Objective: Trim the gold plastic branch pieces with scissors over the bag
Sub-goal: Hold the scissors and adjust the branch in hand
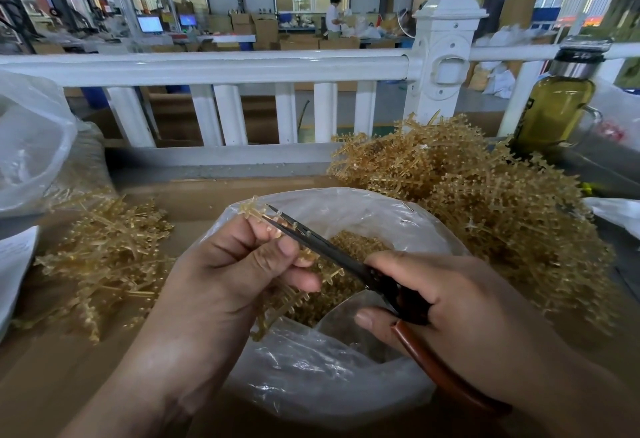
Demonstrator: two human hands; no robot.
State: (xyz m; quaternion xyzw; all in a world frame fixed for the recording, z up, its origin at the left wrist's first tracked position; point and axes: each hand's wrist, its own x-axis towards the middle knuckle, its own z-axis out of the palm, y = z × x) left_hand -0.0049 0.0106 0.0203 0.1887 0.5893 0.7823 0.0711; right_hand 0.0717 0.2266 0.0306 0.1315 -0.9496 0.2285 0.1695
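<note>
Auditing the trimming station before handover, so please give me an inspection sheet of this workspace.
Surface: brown cardboard bench.
Job's things: branch piece held over the open bag, scissors blades against it; trimmings in the bag; large gold pile right, smaller pile left.
Clutter: bottle of yellow-green liquid far right; clear plastic sack and paper sheet left.
Grippers: left hand fingers pinch the branch piece; right hand grips the scissors.
Cables: nothing seen.
Surroundings: white railing; factory floor with cartons, screens, a person in white.

Gold branch pieces; black-bladed scissors, reddish-brown handles; clear bag; white railing; olive-green bottle
</note>
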